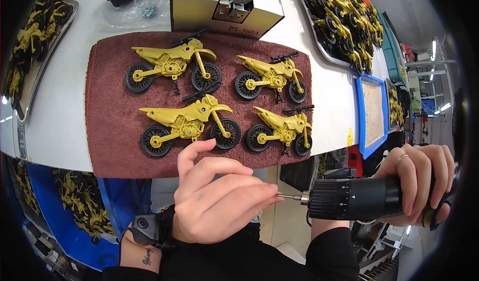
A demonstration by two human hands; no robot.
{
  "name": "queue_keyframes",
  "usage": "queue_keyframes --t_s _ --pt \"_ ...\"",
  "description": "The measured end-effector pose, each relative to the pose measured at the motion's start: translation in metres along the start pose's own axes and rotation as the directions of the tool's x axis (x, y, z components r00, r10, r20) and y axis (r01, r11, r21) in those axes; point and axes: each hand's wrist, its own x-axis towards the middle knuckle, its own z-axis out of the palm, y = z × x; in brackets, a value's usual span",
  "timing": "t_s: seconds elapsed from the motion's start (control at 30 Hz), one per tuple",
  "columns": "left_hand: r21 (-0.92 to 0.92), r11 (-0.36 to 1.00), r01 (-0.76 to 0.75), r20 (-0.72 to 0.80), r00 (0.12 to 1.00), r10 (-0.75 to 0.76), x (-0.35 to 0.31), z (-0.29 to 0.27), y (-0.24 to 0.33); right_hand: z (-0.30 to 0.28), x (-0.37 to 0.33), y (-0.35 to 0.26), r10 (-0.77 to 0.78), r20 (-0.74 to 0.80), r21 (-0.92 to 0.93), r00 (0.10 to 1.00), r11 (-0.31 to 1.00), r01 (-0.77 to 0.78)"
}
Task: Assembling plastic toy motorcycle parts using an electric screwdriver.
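My right hand [416, 181] is wrapped round a black electric screwdriver [357, 198], held level with its bit [289, 196] pointing left. The fingertips of my left hand [219, 196] are pinched together at the end of that bit; whatever lies between them is hidden. Beyond my hands, a brown-red towel [112, 106] carries yellow toy dirt bikes with black wheels: a larger one at the back left [167, 61], a larger one at the front left [184, 119], a smaller one at the back right [272, 76] and another at the front right [284, 126]. All lie on their sides.
Behind the towel stands a metal-fronted machine [192, 11], with a bag of small screws [149, 11] to its left. Trays of bikes flank the white table [55, 126], and a blue-rimmed tray [383, 116] lies at right. A blue bin [52, 216] of yellow parts sits below left.
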Motion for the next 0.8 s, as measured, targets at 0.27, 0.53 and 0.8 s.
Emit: queue_keyframes --t_s 0.27,0.53,0.8 --pt "-0.001 1.0 -0.01 -0.015 1.0 0.01 -0.001 0.002 0.0 0.006 -0.005 0.007 -0.026 -0.057 -0.026 0.998 0.999 0.025" --pt "0.12 0.991 -0.065 -0.149 0.985 0.083 0.005 0.013 0.0 -0.004 -0.001 0.005 0.044 0.206 -0.052 0.978 0.998 -0.034" --pt "0.168 0.864 -0.475 0.268 0.865 0.424 -0.002 0.064 0.002 -0.006 0.025 0.028 0.145 0.288 -0.313 0.947 0.948 -0.051"
